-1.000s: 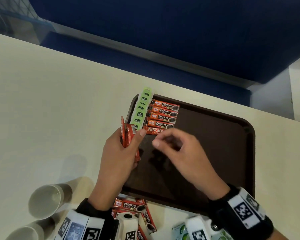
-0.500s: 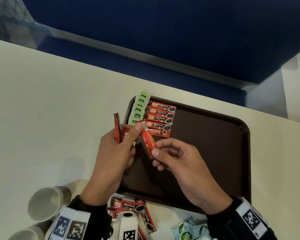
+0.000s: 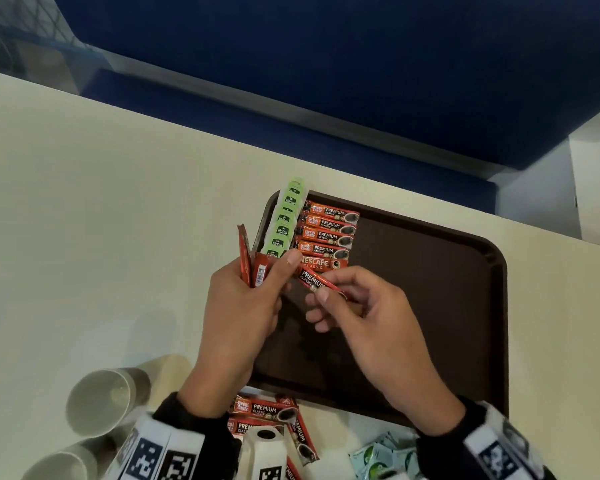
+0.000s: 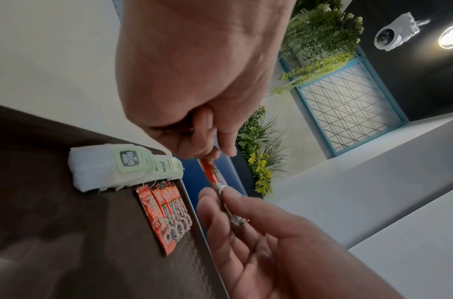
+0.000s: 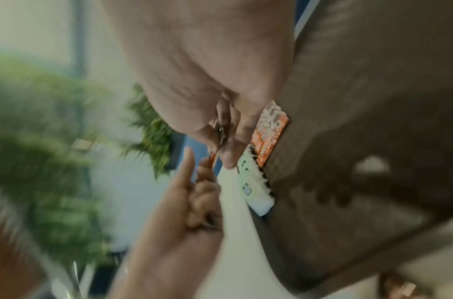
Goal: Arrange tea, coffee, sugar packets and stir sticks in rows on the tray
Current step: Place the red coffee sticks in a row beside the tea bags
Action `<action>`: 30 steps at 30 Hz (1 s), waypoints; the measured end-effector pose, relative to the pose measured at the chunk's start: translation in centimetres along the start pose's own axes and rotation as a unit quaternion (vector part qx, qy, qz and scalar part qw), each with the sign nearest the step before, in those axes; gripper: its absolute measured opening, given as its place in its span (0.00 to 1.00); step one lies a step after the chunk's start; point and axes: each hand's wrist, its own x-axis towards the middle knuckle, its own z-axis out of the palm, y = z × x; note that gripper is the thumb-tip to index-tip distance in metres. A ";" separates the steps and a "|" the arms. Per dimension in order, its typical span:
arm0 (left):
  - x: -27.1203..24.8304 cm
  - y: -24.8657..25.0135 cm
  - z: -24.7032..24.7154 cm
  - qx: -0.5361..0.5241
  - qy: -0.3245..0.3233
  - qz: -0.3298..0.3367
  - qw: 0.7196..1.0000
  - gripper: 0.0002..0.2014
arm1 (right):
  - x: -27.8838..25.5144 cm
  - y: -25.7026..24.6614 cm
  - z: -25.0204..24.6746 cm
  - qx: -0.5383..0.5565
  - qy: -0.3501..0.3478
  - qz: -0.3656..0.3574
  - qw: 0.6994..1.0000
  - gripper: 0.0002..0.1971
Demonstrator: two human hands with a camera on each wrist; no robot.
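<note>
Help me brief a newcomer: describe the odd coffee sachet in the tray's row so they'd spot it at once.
Find the brown tray, then the row of red coffee sachets beside the green tea bags in its far left corner. The nearest sachet in the row, the Nescafe sachet, reads Nescafe Classic; the others read Premium.

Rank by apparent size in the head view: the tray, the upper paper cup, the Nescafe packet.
1. tray
2. upper paper cup
3. Nescafe packet, partly covered by the hands

The cup lies nearer the camera, so true sizes stay unsure.

tea bags (image 3: pixel 284 221) column, tray (image 3: pixel 430 306) left edge | coffee sachets (image 3: pixel 326 237) row beside
</note>
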 end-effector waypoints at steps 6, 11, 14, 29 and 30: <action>0.1 0.2 0.1 -0.007 -0.005 0.002 1.000 0.14 | 0.5 -0.5 -1.0 0.127 -0.045 0.077 0.988 0.09; 0.0 0.5 0.6 0.032 0.008 0.021 0.999 0.13 | 0.9 -0.3 -1.7 0.077 -0.062 0.070 0.993 0.09; -0.2 0.9 0.9 0.055 0.039 0.026 0.997 0.10 | 1.0 -0.1 -2.0 -0.122 -0.008 -0.036 0.992 0.11; 0.1 -0.2 -1.1 0.050 0.114 0.029 0.992 0.09 | 3.8 3.4 -1.1 -0.522 0.029 -0.103 0.846 0.15; 0.1 -0.3 -1.1 0.046 0.113 0.027 0.992 0.09 | 4.0 3.6 -0.9 -0.528 0.029 -0.106 0.842 0.16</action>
